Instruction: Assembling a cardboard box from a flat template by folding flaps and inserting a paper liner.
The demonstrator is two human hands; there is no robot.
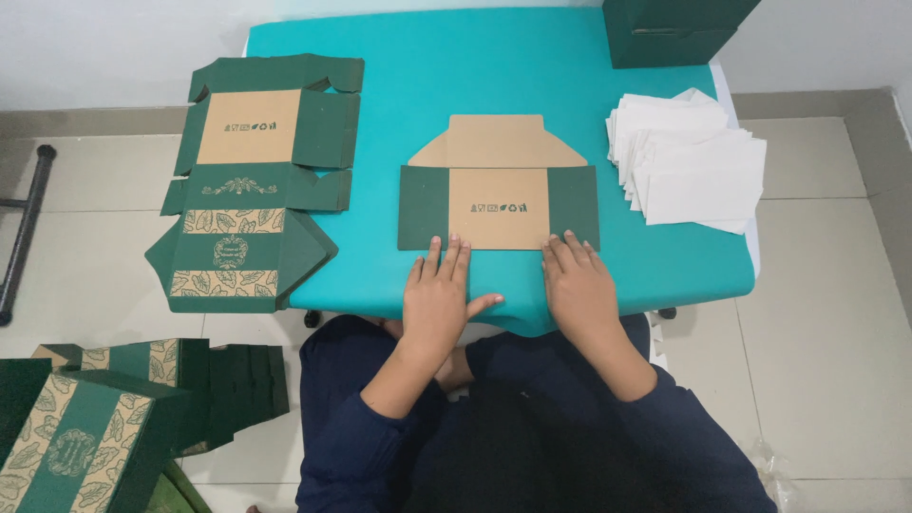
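Observation:
A flat green and brown cardboard box blank [499,190] lies in the middle of the teal table [380,95], its brown flap pointing away from me. My left hand [439,299] rests flat on the table, fingertips touching the blank's near edge. My right hand [576,283] lies flat beside it, fingers also on that near edge. Both hands press down and hold nothing.
A stack of unfolded green box blanks [252,180] overhangs the table's left side. White paper sheets [693,161] are piled at the right. A dark green box [670,28] stands at the far right corner. Assembled patterned green boxes [85,427] sit on the floor at lower left.

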